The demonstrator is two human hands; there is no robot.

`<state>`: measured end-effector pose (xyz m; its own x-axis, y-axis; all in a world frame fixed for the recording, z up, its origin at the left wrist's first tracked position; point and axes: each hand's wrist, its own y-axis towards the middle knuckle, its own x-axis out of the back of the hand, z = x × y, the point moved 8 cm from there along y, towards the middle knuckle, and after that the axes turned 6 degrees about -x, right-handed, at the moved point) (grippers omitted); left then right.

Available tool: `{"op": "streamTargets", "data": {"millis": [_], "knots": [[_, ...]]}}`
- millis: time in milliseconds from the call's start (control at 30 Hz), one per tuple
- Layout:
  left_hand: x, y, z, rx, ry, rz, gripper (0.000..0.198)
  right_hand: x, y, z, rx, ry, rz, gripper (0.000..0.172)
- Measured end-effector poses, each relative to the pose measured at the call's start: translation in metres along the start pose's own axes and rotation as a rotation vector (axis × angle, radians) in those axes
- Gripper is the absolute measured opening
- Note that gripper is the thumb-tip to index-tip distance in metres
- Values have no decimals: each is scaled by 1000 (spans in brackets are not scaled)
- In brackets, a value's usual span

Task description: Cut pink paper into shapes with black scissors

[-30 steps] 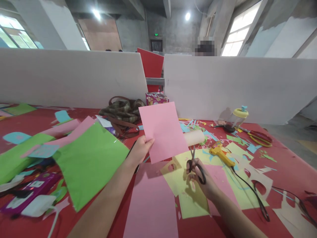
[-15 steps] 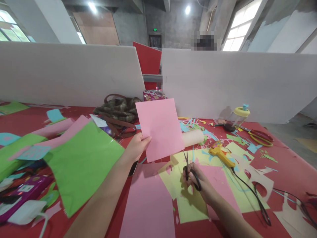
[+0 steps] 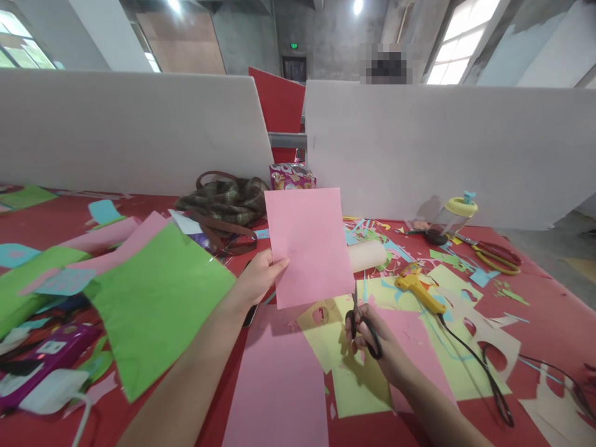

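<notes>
My left hand pinches the lower left edge of a pink paper sheet and holds it upright above the red table. My right hand grips black-handled scissors, blades pointing up at the sheet's lower right corner. Whether the blades touch the paper is unclear. A larger pink sheet lies flat on the table below.
A green sheet lies at the left. Yellow cut paper, a yellow glue gun with black cord, a paper roll, red scissors, a jar and a plaid bag are spread around. White partitions stand behind.
The pink sheet has shifted slightly right and upright. The scissors have moved up to the sheet's lower right corner.
</notes>
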<state>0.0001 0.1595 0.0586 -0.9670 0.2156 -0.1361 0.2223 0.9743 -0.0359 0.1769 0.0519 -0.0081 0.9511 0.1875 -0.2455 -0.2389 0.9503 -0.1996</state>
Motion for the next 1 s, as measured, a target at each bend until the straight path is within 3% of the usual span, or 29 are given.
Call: {"op": "streamTargets", "data": {"millis": [133,1000], "knots": [[1,1,1,-7,0,-28,32,-1,-1,2,7,2,-1,19],[1,3,15,85,5,58,32,-8,-5,-8,-93,31,-93,25]]}}
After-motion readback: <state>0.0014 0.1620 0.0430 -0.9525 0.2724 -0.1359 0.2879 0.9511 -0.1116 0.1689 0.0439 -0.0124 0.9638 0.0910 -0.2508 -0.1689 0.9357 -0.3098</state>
